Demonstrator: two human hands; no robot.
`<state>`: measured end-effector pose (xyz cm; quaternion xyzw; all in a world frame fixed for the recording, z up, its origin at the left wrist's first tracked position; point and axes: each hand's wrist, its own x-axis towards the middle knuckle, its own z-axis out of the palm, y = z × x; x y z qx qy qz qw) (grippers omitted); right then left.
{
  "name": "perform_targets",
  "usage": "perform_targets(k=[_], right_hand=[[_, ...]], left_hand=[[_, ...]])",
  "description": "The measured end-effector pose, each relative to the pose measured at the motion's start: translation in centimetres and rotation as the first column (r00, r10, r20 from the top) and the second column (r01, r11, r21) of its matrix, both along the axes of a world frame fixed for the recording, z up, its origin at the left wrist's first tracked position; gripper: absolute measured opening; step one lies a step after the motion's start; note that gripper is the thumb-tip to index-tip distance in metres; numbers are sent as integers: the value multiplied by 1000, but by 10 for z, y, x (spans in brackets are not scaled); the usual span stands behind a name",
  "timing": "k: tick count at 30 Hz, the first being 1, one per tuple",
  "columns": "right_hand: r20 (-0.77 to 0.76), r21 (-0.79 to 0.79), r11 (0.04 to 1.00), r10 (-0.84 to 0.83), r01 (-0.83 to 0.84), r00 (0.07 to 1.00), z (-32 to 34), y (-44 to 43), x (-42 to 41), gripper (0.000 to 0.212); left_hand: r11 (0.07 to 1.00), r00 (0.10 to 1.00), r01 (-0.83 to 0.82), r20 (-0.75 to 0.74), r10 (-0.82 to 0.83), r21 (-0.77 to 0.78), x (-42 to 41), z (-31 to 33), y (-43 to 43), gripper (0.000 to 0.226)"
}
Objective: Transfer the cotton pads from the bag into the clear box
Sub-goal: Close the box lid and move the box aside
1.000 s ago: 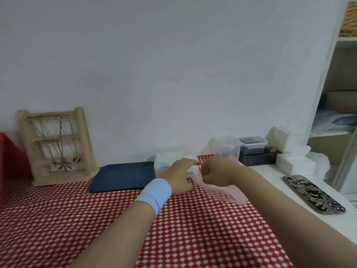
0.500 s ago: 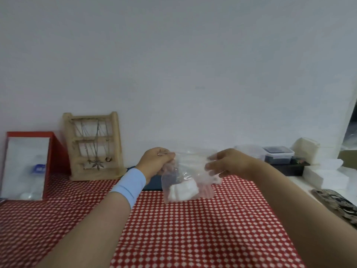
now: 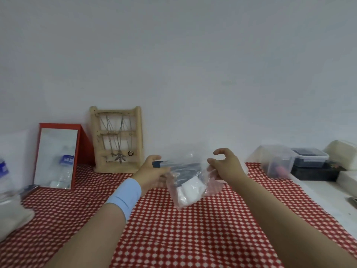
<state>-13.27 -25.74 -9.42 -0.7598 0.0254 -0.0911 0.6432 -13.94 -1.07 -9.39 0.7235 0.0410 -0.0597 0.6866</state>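
A clear plastic bag hangs in the air between my two hands, above the red checked cloth. White cotton pads lie bunched in its lower part. My left hand, with a light blue wristband, grips the bag's left top edge. My right hand holds the right edge with its lower fingers, its index finger curled free above. The bag's mouth is stretched between them. A clear lidded box stands at the back right with small pinkish things inside.
A red-framed mirror and a wooden jewellery stand lean at the back left against the wall. A dark lidded container sits on a black box right of the clear box. A water bottle stands far left. A dark blue pad lies behind the bag.
The bag was lifted off the table and is now held lower and tilted. My hands have moved apart, stretching its top. The view has swung left, showing more of the mirror.
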Motion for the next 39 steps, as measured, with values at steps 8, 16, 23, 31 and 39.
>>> perform_targets(k=[8, 16, 23, 31, 39], right_hand=[[100, -50, 988, 153, -149, 983, 2, 20, 7, 20], [-125, -631, 698, 339, -339, 932, 8, 38, 23, 75], [-79, -507, 821, 259, -262, 963, 11, 45, 46, 21], [-170, -182, 962, 175, -205, 970, -14, 68, 73, 59], [-210, -431, 876, 134, -214, 969, -45, 89, 120, 49]], left_hand=[[982, 995, 91, 58, -82, -165, 12, -4, 27, 30], [670, 974, 125, 36, -222, 732, 26, 15, 49, 50], [917, 975, -54, 220, -37, 395, 44, 15, 55, 16], [982, 992, -35, 127, 11, 184, 72, -16, 63, 74], [608, 956, -182, 283, -74, 773, 109, -38, 50, 82]])
